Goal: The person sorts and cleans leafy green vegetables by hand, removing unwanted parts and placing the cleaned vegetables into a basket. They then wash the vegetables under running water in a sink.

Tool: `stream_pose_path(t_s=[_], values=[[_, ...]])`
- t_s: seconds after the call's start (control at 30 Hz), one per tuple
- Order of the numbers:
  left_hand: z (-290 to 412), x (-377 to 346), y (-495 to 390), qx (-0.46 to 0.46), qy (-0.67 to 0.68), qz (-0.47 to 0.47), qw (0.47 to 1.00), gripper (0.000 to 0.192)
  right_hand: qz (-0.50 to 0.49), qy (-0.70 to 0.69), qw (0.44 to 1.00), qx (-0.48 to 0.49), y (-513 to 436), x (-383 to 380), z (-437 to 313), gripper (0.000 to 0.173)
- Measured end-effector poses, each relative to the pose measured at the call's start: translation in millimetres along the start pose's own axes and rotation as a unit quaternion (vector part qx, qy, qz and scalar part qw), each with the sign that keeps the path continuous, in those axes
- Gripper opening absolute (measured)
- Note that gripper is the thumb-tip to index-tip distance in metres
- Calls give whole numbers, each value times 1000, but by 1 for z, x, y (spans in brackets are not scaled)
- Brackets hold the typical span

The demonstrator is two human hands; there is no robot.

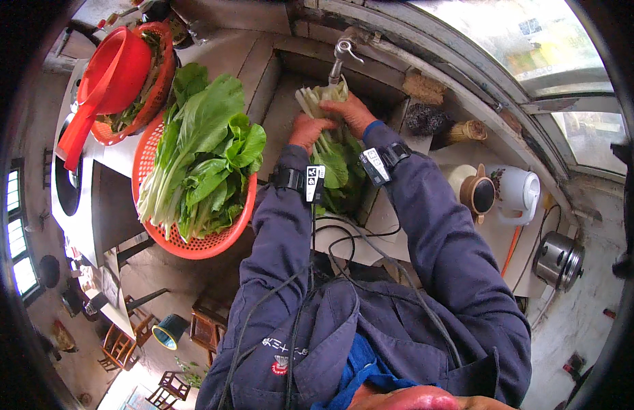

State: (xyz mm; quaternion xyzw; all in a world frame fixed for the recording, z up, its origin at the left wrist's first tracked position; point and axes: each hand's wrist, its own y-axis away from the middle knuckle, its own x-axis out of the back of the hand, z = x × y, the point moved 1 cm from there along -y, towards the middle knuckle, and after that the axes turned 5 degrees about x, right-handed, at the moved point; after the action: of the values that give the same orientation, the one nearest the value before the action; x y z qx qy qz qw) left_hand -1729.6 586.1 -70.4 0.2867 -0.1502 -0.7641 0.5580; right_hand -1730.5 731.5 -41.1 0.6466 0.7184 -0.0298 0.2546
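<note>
My left hand (pixel 309 131) and my right hand (pixel 351 114) both grip a bunch of leafy greens (pixel 331 161) over a tiled sink (pixel 283 110). Its pale stalk ends point up at the metal faucet (pixel 337 64), and its leaves hang down between my forearms. The stalk ends are right below the spout; whether water runs I cannot tell. Left of the sink, an orange-red plastic colander (pixel 194 251) holds a heap of leafy greens (pixel 204 154) with long white stalks.
A red plastic ladle (pixel 114 72) rests on another colander (pixel 137 130) at upper left. Right of the sink are a scrub brush (pixel 423 88), a dark mesh scourer (pixel 427 119) and a bundled whisk (pixel 465 131). Farther right stand a white jug (pixel 514 192) and a steel pot (pixel 558 260). Cables cross my front.
</note>
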Motion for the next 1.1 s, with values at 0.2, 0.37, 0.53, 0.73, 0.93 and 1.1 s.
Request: stream_pose_path(t_s=[0.2,0.37,0.53,0.73,0.93,1.1], values=[[28,-19,28,-65,-174,45,982,45,-44,-83,995,-24,15,-6,-10,54],[60,-43,52,-313,-194,12,930,40,-13,-61,986,154,52,-10,-38,68],[59,-37,32,-558,-352,94,746,30,-52,66,942,325,67,-7,-34,87],[23,-30,27,-474,-244,84,842,31,-53,-28,982,182,67,-6,-4,81],[40,-40,42,-557,-243,69,791,29,-36,123,949,288,80,-10,-20,83],[47,-45,54,-562,-241,46,790,30,-34,70,954,289,83,-18,-27,80]])
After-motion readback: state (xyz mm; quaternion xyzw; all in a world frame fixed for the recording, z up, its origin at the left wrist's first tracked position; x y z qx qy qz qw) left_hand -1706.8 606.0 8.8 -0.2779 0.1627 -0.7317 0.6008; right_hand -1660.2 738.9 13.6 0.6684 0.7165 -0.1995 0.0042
